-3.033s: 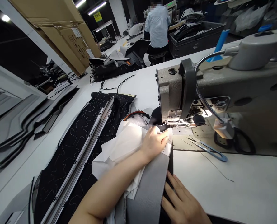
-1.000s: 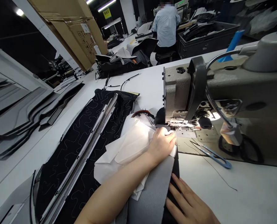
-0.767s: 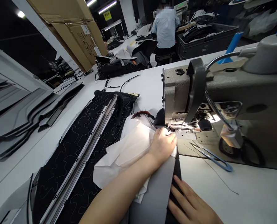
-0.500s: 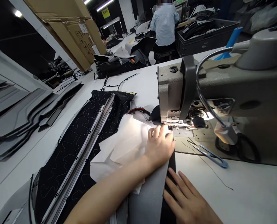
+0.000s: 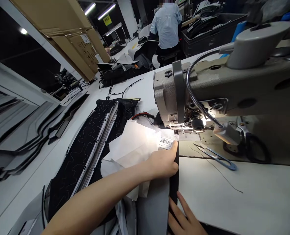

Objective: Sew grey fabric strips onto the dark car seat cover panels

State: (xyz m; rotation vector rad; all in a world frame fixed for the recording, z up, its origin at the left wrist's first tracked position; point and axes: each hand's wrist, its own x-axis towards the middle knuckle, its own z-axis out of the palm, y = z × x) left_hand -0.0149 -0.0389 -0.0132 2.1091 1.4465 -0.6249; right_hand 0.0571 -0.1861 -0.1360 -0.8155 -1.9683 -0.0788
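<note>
My left hand (image 5: 163,163) reaches across to the sewing machine (image 5: 174,112), its index finger stretched out and resting on the fabric by a white barcode label (image 5: 166,142). The thumb is apart from that finger; the other fingers are mostly hidden. Under the wrist lie crumpled white sheet material (image 5: 132,143) and a grey fabric panel (image 5: 152,205) with a black edge strip (image 5: 174,179). My right hand (image 5: 184,218), at the bottom, lies flat with spread fingers on the black strip and panel edge. Lamp light falls on the needle area, where the stitching point is hard to make out.
Blue-handled thread snips (image 5: 220,159) and a loose thread lie right of the panel. Black-handled scissors (image 5: 256,143) rest against the machine. A quilted black piece (image 5: 86,143) with pale strips lies left. Grey panels (image 5: 20,127) are stacked far left. A person (image 5: 166,26) sits ahead.
My left hand has drawn back slightly from the needle area, uncovering the barcode label. My right hand has slid down toward the lower edge. The view has shifted, bringing the scissors out more.
</note>
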